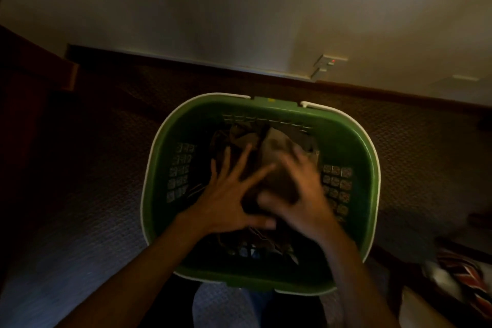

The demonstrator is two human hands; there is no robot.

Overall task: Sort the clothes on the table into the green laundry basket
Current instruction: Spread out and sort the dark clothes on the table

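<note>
**A:** What does the head view show of the task's progress?

**B:** The green laundry basket (259, 192) stands on the patterned carpet (101, 168), filling the centre of the frame. Brown and tan clothes (277, 146) already lie in its well, heaped from centre toward 12 o'clock; a striped edge of cloth shows near its 6 o'clock wall. Some sorting therefore appears done.

**A:** And the hands?

**B:** Both reach into the basket from 6 o'clock. The left hand (226, 202) has its fingers straight and spread wide apart, lying over the heap. The right hand (300, 192) is blurred; its fingers seem loosely bent over the tan cloth, but whether they grip it or merely press cannot be told.

**A:** What is left?

**B:** The table itself is not identifiable in this view. At 4 o'clock, well apart from the basket, a red-and-white patterned fabric (463, 274) lies at the frame's edge; it may be a garment awaiting sorting, though that is a judgement. How many remain cannot be told.

**A:** The step in hand?

**B:** Probably settling a garment onto the heap.
</note>
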